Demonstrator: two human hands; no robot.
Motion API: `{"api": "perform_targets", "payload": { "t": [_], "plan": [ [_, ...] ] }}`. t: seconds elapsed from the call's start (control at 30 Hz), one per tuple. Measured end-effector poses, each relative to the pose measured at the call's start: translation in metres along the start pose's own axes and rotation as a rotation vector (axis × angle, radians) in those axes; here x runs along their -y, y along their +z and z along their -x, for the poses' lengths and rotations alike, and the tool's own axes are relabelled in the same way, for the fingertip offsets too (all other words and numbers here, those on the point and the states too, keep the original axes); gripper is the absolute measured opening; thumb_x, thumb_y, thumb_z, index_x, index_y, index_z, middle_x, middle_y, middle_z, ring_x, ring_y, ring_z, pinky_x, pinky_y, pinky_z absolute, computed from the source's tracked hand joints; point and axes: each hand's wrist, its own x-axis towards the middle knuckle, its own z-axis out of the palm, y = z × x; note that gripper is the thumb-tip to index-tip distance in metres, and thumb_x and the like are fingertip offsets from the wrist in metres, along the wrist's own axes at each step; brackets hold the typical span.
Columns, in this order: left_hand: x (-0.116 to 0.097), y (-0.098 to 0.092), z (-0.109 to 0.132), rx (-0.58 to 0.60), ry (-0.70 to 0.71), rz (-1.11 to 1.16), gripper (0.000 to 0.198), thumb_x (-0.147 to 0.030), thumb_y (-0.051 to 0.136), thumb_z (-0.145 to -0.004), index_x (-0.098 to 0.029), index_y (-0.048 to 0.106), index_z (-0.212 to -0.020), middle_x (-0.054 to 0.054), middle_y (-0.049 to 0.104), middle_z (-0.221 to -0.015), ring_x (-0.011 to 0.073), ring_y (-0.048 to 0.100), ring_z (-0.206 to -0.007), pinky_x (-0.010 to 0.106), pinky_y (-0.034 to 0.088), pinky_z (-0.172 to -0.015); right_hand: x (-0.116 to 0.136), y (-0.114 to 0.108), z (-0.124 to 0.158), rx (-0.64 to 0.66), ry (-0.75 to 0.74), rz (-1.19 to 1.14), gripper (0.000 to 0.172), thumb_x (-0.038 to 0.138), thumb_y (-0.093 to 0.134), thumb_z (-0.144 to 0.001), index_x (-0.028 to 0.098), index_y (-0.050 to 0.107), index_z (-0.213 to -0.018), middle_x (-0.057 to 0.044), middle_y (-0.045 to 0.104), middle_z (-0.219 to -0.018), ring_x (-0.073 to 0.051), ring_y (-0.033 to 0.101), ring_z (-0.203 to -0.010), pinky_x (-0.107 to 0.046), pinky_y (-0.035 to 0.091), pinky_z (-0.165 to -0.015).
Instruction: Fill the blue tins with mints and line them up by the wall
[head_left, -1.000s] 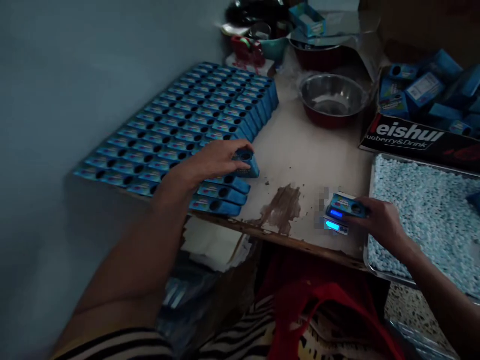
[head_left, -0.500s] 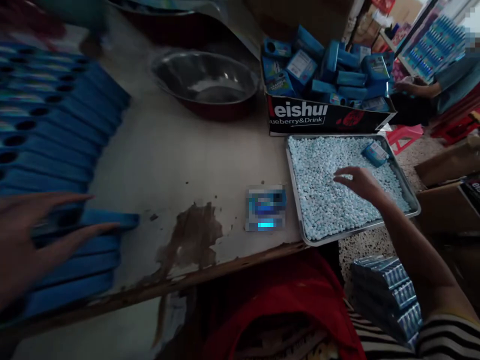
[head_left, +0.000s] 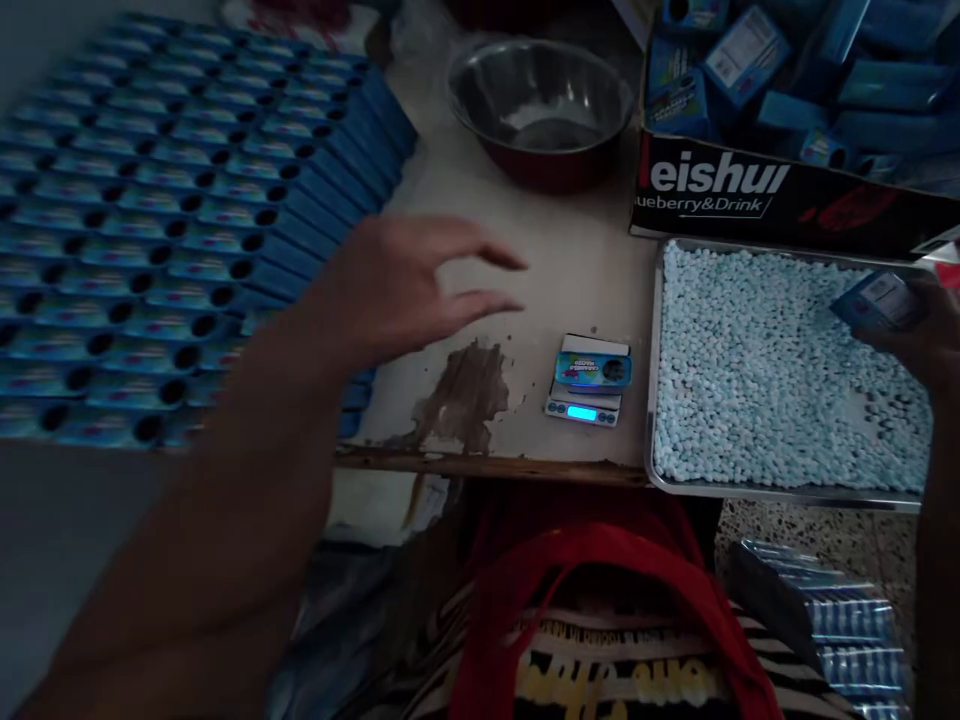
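Note:
My left hand (head_left: 420,285) is over the bare table with thumb and fingers apart, holding nothing. To its right is a small digital scale (head_left: 559,408) with a lit display, and a blue candy box (head_left: 592,370) with a round dark hole lies on it. At the right edge, my right hand (head_left: 930,335) grips another blue candy box (head_left: 877,300) above the metal tray (head_left: 652,400) of small pale blue candies (head_left: 765,370). Part of the right hand is hidden behind the box. Rows of blue boxes (head_left: 172,235) stand close-packed left of my left hand.
A black carton (head_left: 750,190) heaped with blue boxes stands behind the tray. A metal bowl (head_left: 547,150) sits at the back of the table. Shiny wrapped packs (head_left: 855,630) are low at the right. The wooden table edge (head_left: 510,467) runs in front of me.
My left hand has left the boxes at the left and moved right over the table. My right hand has picked up the box lying in the tray. The view has turned left.

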Motion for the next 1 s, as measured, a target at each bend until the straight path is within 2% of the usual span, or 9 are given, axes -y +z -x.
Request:
{"api": "perform_targets", "payload": {
  "t": [0.07,0.13,0.23,0.3,0.43,0.53,0.63,0.83,1.0],
  "plan": [
    [-0.039,0.013,-0.046,-0.048,0.114,0.106,0.035,-0.039,0.087,-0.096,-0.023,0.080,-0.127,0.002,0.083,-0.129,0.0254,0.075,-0.123,0.042,0.054,-0.118,0.041,-0.005,-0.005,0.020,0.120,0.102,0.085,0.072,0.086,-0.085,0.044,0.059,-0.161,-0.017,0.066,-0.146,-0.046,0.067,-0.129,-0.061,0.056,-0.100],
    [-0.080,0.037,-0.095,0.019,0.223,0.138,0.053,-0.029,0.091,-0.092,-0.014,0.072,-0.139,0.006,0.078,-0.138,0.0239,0.073,-0.131,0.037,0.054,-0.115,0.088,-0.009,-0.014,0.086,0.036,0.203,0.096,0.048,0.102,-0.073,0.036,0.063,-0.160,-0.020,0.066,-0.148,-0.049,0.064,-0.135,-0.065,0.055,-0.109],
    [-0.130,0.089,-0.153,0.287,0.329,0.120,0.093,-0.028,0.095,-0.080,-0.010,0.054,-0.162,0.010,0.058,-0.170,0.0240,0.056,-0.157,0.029,0.044,-0.123,0.149,-0.011,-0.026,0.137,-0.112,0.188,0.111,0.021,0.108,-0.054,0.028,0.066,-0.157,-0.022,0.065,-0.147,-0.050,0.061,-0.138,-0.063,0.054,-0.115],
    [-0.145,0.121,-0.175,0.484,0.395,0.121,0.084,-0.027,0.093,-0.077,-0.012,0.063,-0.154,0.006,0.067,-0.160,0.0230,0.063,-0.148,0.025,0.048,-0.114,0.174,-0.009,-0.026,0.131,-0.132,0.090,0.097,0.024,0.104,-0.063,0.031,0.068,-0.152,-0.019,0.064,-0.148,-0.048,0.060,-0.139,-0.064,0.055,-0.115],
    [-0.131,0.157,-0.188,0.673,0.452,0.268,0.044,-0.010,0.090,-0.070,-0.018,0.082,-0.113,-0.001,0.084,-0.114,0.0202,0.077,-0.110,0.026,0.057,-0.099,0.190,0.000,-0.012,-0.023,-0.008,-0.269,0.083,0.036,0.104,-0.068,0.033,0.069,-0.143,-0.015,0.063,-0.147,-0.043,0.064,-0.134,-0.059,0.061,-0.107],
    [-0.104,0.159,-0.185,0.621,0.379,0.406,0.045,-0.008,0.094,-0.059,-0.016,0.081,-0.101,0.001,0.082,-0.101,0.0249,0.078,-0.100,0.034,0.060,-0.095,0.197,0.011,-0.004,-0.099,0.258,-0.700,0.062,0.041,0.105,-0.070,0.032,0.074,-0.123,-0.010,0.073,-0.125,-0.032,0.074,-0.111,-0.048,0.067,-0.091],
    [-0.082,0.157,-0.181,0.612,0.366,0.603,0.051,-0.020,0.098,-0.061,-0.018,0.081,-0.110,0.004,0.082,-0.108,0.0276,0.078,-0.104,0.038,0.060,-0.096,0.212,0.023,-0.008,-0.125,0.371,-0.914,0.040,0.041,0.101,-0.077,0.028,0.076,-0.106,-0.004,0.077,-0.102,-0.025,0.076,-0.095,-0.042,0.067,-0.086],
    [-0.060,0.154,-0.168,0.505,0.437,0.745,0.063,-0.036,0.102,-0.066,-0.015,0.078,-0.120,0.009,0.081,-0.112,0.0304,0.075,-0.112,0.039,0.058,-0.102,0.239,0.040,-0.026,-0.423,0.108,-0.715,0.045,0.033,0.095,-0.078,0.029,0.075,-0.118,-0.001,0.079,-0.107,-0.022,0.076,-0.096,-0.035,0.066,-0.080],
    [-0.047,0.137,-0.154,0.530,0.379,0.718,0.056,-0.043,0.095,-0.076,-0.018,0.080,-0.123,0.007,0.081,-0.114,0.0269,0.076,-0.107,0.038,0.059,-0.100,0.248,0.047,-0.023,-0.391,-0.065,-0.683,0.043,0.031,0.092,-0.086,0.029,0.074,-0.125,-0.002,0.080,-0.118,-0.021,0.078,-0.101,-0.035,0.067,-0.081]
  ]
}}
